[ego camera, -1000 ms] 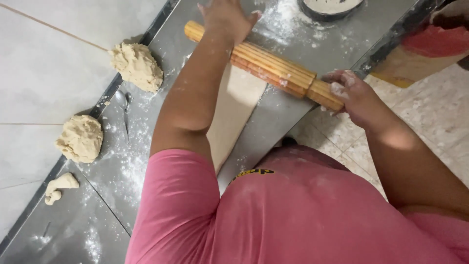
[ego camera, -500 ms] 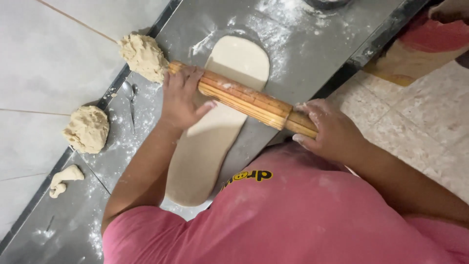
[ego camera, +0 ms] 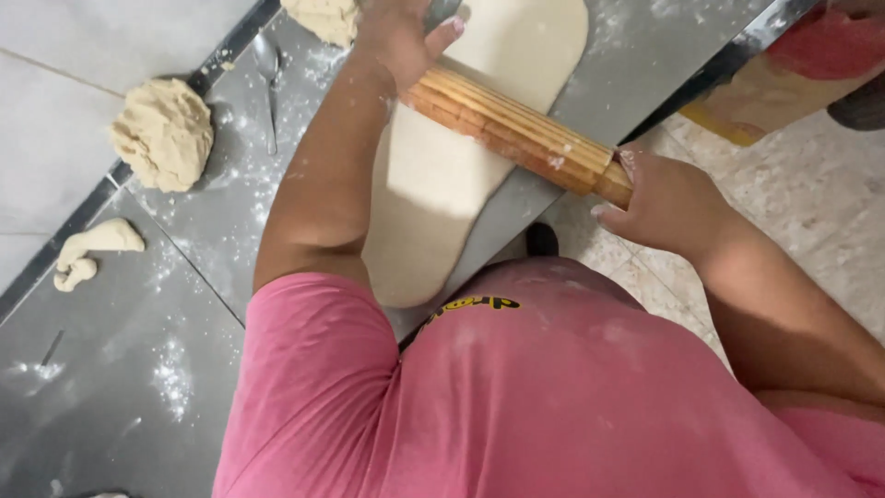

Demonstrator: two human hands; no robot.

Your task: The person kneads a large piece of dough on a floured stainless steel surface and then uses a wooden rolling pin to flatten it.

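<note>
The left hand [ego camera: 398,37] pressed down on one end of the ribbed wooden rolling pin [ego camera: 516,136], its grip flat over the wood with the fingers spread rather than wrapped. The right hand [ego camera: 666,201] had its grip closed around the pin's other end, at about four o'clock from the left. The pin lay slantwise across a long oval sheet of dough [ego camera: 442,175], which stretched along the grey, flour-dusted bench [ego camera: 138,387] from twelve o'clock at the top edge of the view down toward the pink shirt [ego camera: 553,387].

At nine o'clock from the sheet a rough dough ball [ego camera: 164,134] sat by the bench's far edge, with a small twisted scrap of dough [ego camera: 92,249] below it at about seven o'clock and another lump [ego camera: 324,17] at eleven o'clock, touching or nearly touching the left wrist. A thin metal tool [ego camera: 269,78] lay between the ball and the lump.

The risks looked modest but real. The right end of the pin overhung the bench edge, so uneven pressure could thin one side of the sheet or drag it off the edge. With little flour showing under the sheet, it might stick and tear. The left forearm could also nudge the nearby lump.
</note>
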